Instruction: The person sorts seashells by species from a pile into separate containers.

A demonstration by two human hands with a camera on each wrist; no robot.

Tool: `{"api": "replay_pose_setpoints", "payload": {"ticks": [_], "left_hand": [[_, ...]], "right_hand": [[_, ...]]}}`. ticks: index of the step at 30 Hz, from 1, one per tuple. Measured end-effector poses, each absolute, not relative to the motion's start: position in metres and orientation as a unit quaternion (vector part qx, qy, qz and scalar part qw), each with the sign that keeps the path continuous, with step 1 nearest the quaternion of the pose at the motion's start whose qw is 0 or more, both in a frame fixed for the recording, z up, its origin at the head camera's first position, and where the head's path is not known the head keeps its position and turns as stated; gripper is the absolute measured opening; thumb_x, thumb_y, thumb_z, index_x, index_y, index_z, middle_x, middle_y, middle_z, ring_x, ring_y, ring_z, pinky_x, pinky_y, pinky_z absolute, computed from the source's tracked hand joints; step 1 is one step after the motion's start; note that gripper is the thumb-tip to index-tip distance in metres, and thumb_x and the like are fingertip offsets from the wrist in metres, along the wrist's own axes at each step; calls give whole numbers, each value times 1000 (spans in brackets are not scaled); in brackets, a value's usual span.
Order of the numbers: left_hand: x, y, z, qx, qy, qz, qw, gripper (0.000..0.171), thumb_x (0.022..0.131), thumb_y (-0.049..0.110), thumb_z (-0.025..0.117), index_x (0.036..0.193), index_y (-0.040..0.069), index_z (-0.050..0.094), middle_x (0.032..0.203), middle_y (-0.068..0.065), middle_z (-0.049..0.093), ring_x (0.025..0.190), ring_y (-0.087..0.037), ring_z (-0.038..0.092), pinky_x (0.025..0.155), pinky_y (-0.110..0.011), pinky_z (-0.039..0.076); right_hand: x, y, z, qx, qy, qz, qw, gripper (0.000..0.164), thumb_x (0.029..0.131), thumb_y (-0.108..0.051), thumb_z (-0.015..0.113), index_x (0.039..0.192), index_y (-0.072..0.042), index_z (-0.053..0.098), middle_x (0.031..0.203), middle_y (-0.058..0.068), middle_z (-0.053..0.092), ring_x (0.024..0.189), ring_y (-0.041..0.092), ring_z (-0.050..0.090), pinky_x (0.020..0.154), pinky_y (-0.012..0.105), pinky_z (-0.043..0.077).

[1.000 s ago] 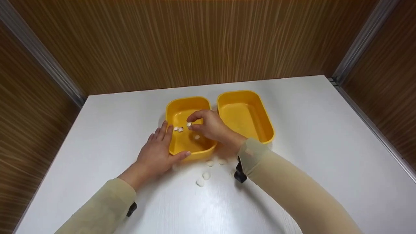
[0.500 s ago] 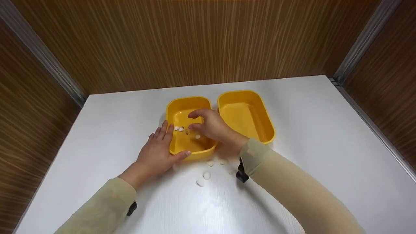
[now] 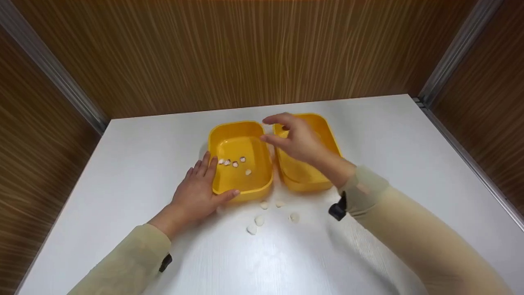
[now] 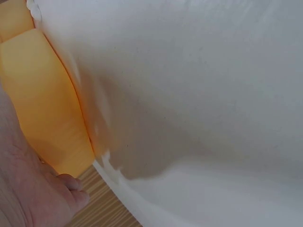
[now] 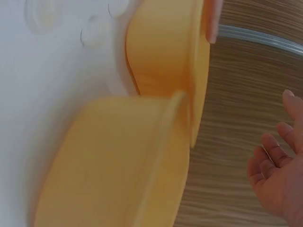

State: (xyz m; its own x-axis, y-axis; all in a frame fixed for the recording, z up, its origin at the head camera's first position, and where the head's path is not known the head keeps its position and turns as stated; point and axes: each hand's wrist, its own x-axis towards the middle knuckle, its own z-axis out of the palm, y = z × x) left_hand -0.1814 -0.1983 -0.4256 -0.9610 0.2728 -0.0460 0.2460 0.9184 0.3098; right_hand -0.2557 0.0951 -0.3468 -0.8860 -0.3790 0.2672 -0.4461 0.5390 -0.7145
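The left hand [image 3: 195, 192] is touching the left yellow box [image 3: 256, 194], fingers straight. The right hand [image 3: 298, 140] is hovering above the right yellow box [image 3: 305, 185], fingers parted, grasping nothing.

Pale beige sleeves [image 3: 127, 262], small black wrist pieces [image 3: 338, 209]

1. An eight-o'clock box [image 3: 239, 147] and a three-o'clock box [image 3: 303, 168] are being shown: two, both yellow.
2. Five small white pieces [image 3: 235, 164] are being held in the eight-o'clock box.
3. At least five whitish lumps [image 3: 259, 220], towards six o'clock, are being borne by one table [image 3: 155, 164].
4. One left hand [image 3: 196, 194] and one right hand [image 3: 297, 137] are being seen.
5. Two sleeves [image 3: 393, 217] and two black wrist pieces [image 3: 338, 209] are being worn.
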Motion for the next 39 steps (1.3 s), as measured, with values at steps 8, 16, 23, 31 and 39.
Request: {"api": "replay_pose_setpoints", "payload": {"ticks": [8, 16, 23, 31, 39], "left_hand": [[-181, -198, -426, 129, 979, 152, 41, 124, 89, 93, 41, 171, 6, 8, 178, -14, -3, 161, -43, 15, 130, -54, 10], [-184, -200, -427, 137, 978, 154, 35, 124, 89, 93, 40, 170, 4, 8, 178, -15, -3, 160, -45, 15, 130, -55, 10], [-184, -201, -428, 138, 978, 155, 37, 125, 89, 93, 40, 170, 4, 7, 178, -15, -3, 160, -45, 14, 130, -55, 9], [-185, -200, -427, 130, 979, 149, 53, 126, 87, 95, 37, 171, 7, 4, 178, -12, -6, 162, -42, 11, 131, -53, 8], [-184, -204, -427, 132, 977, 159, 43, 125, 88, 93, 40, 170, 5, 7, 178, -14, -5, 161, -44, 12, 130, -54, 8]], "right_hand": [[-252, 151, -331, 231, -882, 405, 71, 54, 98, -45, 77, 142, -15, 67, 147, 1, 63, 135, 20, 56, 115, 45, 45], [-249, 190, -341, 214, -899, 372, 83, 67, 95, -45, 80, 150, -13, 60, 155, 6, 57, 142, 29, 52, 117, 55, 43], [-245, 209, -365, 213, -915, 338, 59, 82, 93, -49, 82, 159, -11, 50, 165, 11, 44, 151, 37, 41, 121, 61, 35], [-241, 230, -390, 204, -935, 290, 6, 100, 92, -58, 78, 168, -12, 32, 175, 11, 25, 157, 42, 28, 123, 65, 27], [-235, 240, -405, 171, -947, 263, -64, 115, 88, -69, 75, 172, -20, 15, 179, 2, 3, 160, 42, 18, 123, 68, 22]]}}
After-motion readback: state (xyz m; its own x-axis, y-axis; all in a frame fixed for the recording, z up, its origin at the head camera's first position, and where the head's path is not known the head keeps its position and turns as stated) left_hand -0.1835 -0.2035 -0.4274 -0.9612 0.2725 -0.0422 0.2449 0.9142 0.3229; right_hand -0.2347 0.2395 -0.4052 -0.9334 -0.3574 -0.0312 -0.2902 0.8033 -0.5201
